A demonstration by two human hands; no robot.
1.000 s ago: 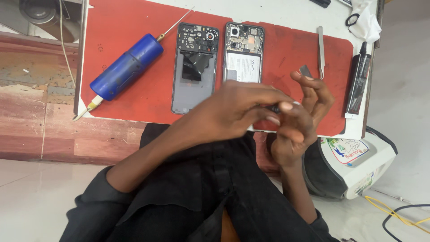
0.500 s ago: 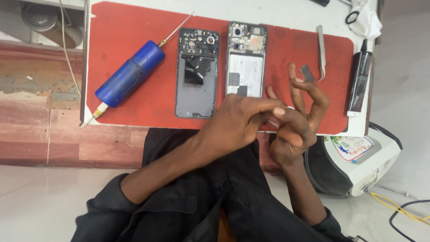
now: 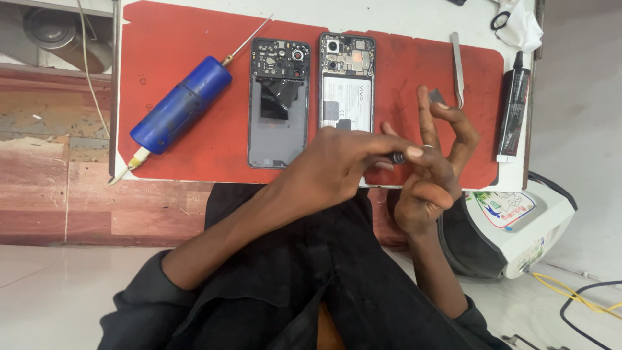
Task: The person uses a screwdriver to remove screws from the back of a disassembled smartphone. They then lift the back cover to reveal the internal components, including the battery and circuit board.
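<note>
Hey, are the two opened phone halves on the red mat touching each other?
Apart. The head view shows a strip of red mat between the back cover and the phone body.

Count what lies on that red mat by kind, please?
Opened phone halves: 2, the grey back shell and the body with its white battery
Blue cylindrical power tool: 1
Silver metal tweezers: 1
Total: 4
The black glue tube lies beside the red mat, so it is not counted.

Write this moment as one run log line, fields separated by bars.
left hand: pinches small dark part | right hand: touches same part | opened phone, back cover: on red mat
</note>
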